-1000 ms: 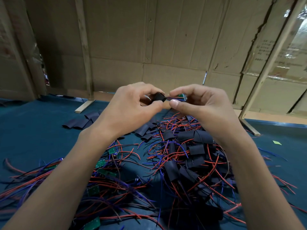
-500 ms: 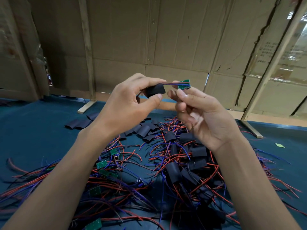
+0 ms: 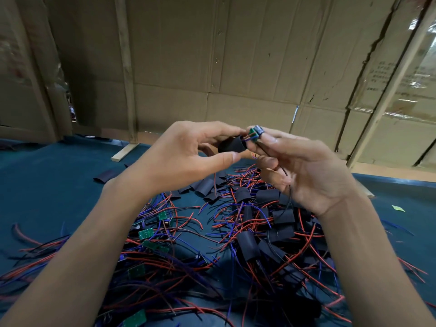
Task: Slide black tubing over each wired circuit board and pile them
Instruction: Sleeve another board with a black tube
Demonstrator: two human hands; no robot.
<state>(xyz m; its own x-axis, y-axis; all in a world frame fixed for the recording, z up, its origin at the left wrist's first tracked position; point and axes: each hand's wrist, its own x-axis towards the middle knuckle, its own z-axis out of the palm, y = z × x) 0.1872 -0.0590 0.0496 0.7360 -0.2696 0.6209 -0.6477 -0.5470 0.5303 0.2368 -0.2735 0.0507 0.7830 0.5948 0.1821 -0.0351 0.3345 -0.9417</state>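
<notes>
Since half a second ago the circuit board (image 3: 256, 133) has drawn closer to the black tubing (image 3: 232, 144), its wires now running into the sleeve's open mouth. The left hand (image 3: 186, 154) pinches the tubing between thumb and curled fingers; the right hand (image 3: 304, 166) pinches the green board at its fingertips, with a thin black wire (image 3: 289, 185) trailing down across its palm. Both are raised above the sleeved pile (image 3: 266, 230) of boards and red and blue wires. Left of that pile lie bare green boards (image 3: 146, 233) in a tangle of wires, and beyond it loose tubing pieces (image 3: 105, 176) rest on bare teal worktop (image 3: 47, 180). Open worktop stretches far left of the pile and to its right, where a small yellow-green scrap (image 3: 398, 208) sits. Behind the pile, the worktop ends at a cardboard wall (image 3: 236, 67) braced by wooden battens (image 3: 125, 67). Printed writing on the cardboard at right is too blurred to read.
</notes>
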